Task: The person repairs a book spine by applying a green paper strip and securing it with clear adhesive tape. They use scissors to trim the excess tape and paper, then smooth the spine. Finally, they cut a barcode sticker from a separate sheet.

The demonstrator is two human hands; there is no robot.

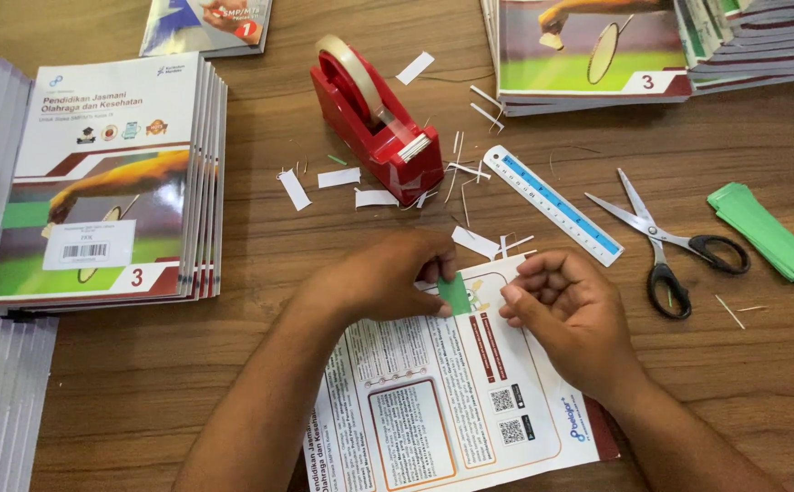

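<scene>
A book (451, 401) lies back cover up on the wooden table right in front of me. My left hand (388, 273) rests on its top edge and pinches a small green paper slip (455, 293) against the cover. My right hand (565, 310) hovers just right of the slip with fingers curled, thumb and forefinger close together near the slip's edge. I cannot tell whether the right fingers touch the slip.
A red tape dispenser (374, 118) stands beyond my hands among white paper scraps (338, 177). A ruler (553, 204), scissors (665, 244) and a pile of green slips (763, 230) lie to the right. Book stacks sit at the left (110, 182) and top right (588, 50).
</scene>
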